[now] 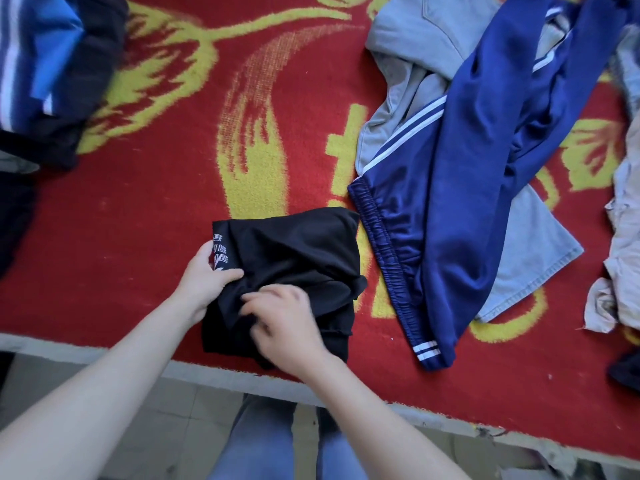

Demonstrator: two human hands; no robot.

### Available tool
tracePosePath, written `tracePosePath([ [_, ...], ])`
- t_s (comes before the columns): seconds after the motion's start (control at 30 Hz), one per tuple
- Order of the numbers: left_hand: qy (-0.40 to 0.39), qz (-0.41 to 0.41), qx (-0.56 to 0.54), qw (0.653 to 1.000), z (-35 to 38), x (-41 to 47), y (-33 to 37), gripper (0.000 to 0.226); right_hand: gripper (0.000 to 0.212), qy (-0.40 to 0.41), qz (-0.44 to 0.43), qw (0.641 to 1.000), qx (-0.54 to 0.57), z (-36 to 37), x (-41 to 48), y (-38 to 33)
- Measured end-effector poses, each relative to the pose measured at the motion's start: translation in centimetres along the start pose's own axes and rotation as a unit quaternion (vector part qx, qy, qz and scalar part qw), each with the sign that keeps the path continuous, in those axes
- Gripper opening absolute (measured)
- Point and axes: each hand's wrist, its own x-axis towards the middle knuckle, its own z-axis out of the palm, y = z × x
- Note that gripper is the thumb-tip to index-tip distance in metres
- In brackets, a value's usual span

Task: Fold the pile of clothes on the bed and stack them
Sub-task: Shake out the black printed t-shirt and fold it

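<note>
Left hand (205, 276) on black garment (298, 250)

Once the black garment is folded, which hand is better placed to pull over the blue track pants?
Probably right: the right hand lies nearer the blue track pants; the left hand grips the black garment at its left edge.

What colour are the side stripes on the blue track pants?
White stripes run down the blue track pants; the head view shows them clearly.

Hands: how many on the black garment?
2. The left hand grips the black garment at its left edge, by the white lettering; the right hand, blurred, pinches folds near its front middle. Neither is hidden.
</note>
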Motion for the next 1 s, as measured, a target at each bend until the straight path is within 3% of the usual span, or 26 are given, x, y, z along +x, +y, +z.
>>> tracePosePath([
  [0.07,0.003,0.004,-0.013,1.000,-0.1,0.4,0.3,0.067,0.044,0.159,0.071,0.984,-0.023,-1.7,-0.8,3.6],
  [0.1,0.010,0.003,-0.022,1.000,-0.2,0.7,0.4,0.068,0.049,0.184,0.146,0.971,-0.037,-2.7,-1.4,5.4],
  [0.13,0.017,0.001,-0.035,0.999,-0.3,1.0,0.6,0.067,0.054,0.176,0.220,0.959,-0.041,-3.5,-2.0,7.2],
  [0.17,0.021,-0.005,-0.050,0.999,-0.3,1.2,0.7,0.065,0.058,0.117,0.265,0.957,-0.016,-4.4,-2.6,8.5],
  [0.23,0.025,-0.019,-0.075,0.997,-0.4,1.5,0.9,0.064,0.063,0.008,0.280,0.959,0.052,-5.0,-3.1,10.3],
  [0.27,0.026,-0.024,-0.081,0.996,-0.4,1.6,0.8,0.064,0.058,-0.004,0.281,0.957,0.070,-5.0,-2.9,10.8],
  [0.37,0.028,-0.036,-0.100,0.994,-0.5,1.6,0.5,0.061,0.027,0.079,0.326,0.939,0.080,-4.7,-1.6,10.5],
  [0.47,0.039,-0.040,-0.125,0.991,-0.6,1.7,0.5,0.059,0.027,0.215,0.383,0.897,0.053,-4.2,-2.5,9.9],
  [0.53,0.041,-0.036,-0.132,0.990,-0.7,2.0,0.5,0.058,0.033,0.304,0.353,0.884,-0.037,-3.8,-5.0,9.2],
  [0.57,0.039,-0.034,-0.130,0.990,-0.7,2.1,0.6,0.058,0.037,0.307,0.338,0.887,-0.073,-3.3,-6.6,8.9],
  [0.67,0.021,-0.053,-0.119,0.991,-0.1,2.3,0.6,0.053,0.042,0.212,0.378,0.898,-0.076,-0.7,-10.2,8.1],
  [0.73,0.018,-0.071,-0.121,0.990,0.5,2.2,0.4,0.048,0.030,0.147,0.379,0.908,-0.100,0.8,-11.2,7.9],
  [0.8,0.028,-0.047,-0.047,0.997,0.6,2.0,0.0,0.050,0.019,0.135,0.366,0.912,-0.127,1.4,-11.1,8.8],
  [0.87,0.014,-0.005,0.057,0.998,0.4,1.2,-0.3,0.064,0.025,0.139,0.358,0.918,-0.098,1.2,-10.1,9.6],
  [1.0,-0.086,0.036,0.196,0.976,0.0,-1.1,-1.6,0.098,0.030,0.059,0.387,0.920,0.032,0.0,-9.0,9.8],
])
